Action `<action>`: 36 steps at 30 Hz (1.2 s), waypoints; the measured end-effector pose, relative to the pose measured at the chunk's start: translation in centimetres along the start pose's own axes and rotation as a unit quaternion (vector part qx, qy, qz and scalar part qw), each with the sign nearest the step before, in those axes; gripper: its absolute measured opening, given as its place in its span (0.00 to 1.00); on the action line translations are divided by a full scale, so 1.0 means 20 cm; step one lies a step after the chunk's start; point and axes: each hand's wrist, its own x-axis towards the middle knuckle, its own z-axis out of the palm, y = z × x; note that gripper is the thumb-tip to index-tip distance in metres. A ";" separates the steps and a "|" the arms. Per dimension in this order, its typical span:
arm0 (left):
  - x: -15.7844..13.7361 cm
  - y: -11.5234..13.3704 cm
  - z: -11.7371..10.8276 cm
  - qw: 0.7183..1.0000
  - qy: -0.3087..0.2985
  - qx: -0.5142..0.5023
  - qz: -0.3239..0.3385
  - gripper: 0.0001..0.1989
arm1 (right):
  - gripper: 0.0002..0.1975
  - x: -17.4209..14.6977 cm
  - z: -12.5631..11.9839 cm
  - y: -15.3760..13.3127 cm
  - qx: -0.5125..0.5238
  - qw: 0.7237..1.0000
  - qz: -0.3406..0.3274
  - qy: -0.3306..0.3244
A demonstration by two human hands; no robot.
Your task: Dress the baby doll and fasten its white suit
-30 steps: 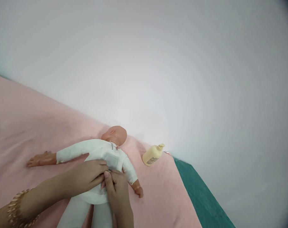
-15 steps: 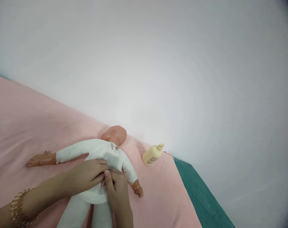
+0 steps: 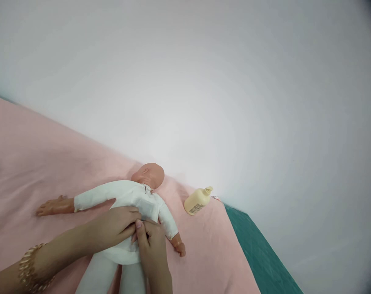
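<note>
1. Doll (image 3: 133, 196) is lying face-up on pink blanket (image 3: 35, 163) — torso under both hands.
2. Left hand (image 3: 113, 226) and right hand (image 3: 151, 245) are pinching its white garment (image 3: 148, 206) at the belly.
3. Bottle (image 3: 198, 200) is lying well apart.

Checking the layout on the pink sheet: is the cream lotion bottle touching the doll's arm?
Apart. The head view shows bare pink sheet between the cream lotion bottle and the doll's nearer arm.
</note>
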 end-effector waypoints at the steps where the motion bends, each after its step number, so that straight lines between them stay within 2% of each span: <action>1: 0.00 0.00 0.00 1.000 -0.001 -0.003 0.001 0.15 | 0.26 0.00 0.00 0.00 -0.002 1.000 0.000 0.002; 36: 0.01 -0.01 0.00 1.000 -0.011 -0.008 0.000 0.14 | 0.25 0.00 0.01 0.00 0.013 1.000 0.011 0.003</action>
